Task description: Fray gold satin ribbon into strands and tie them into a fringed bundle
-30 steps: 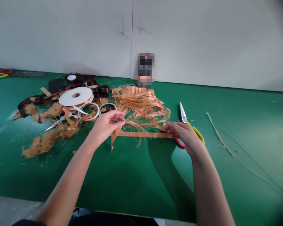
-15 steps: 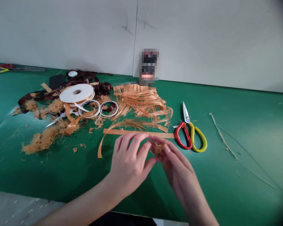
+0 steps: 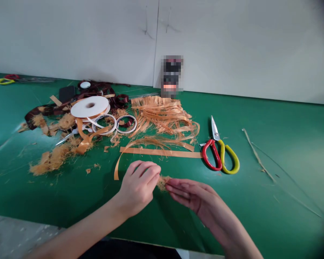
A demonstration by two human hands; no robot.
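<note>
My left hand [image 3: 137, 187] and my right hand [image 3: 190, 196] meet low over the green table [image 3: 272, 118], fingers curled together around a small tuft of orange fibres [image 3: 162, 182] pinched between them. Just beyond my hands lies a long flat orange ribbon strip [image 3: 162, 153], its left end curling toward me. A pile of shredded orange ribbon [image 3: 162, 115] lies behind it. Scissors with one red and one yellow handle [image 3: 220, 153] rest shut on the table to the right of the strip.
At the left stand a white ribbon spool [image 3: 89, 106], two white rings [image 3: 125, 124], dark brown ribbon [image 3: 43, 111] and orange scraps [image 3: 51, 160]. Another pair of scissors [image 3: 5, 79] lies far left. Thin stems [image 3: 256, 154] lie at the right. A white wall backs the table.
My hands let go of the flat ribbon strip, which now lies on the table, and came together nearer to me around a small tuft of orange fibres.
</note>
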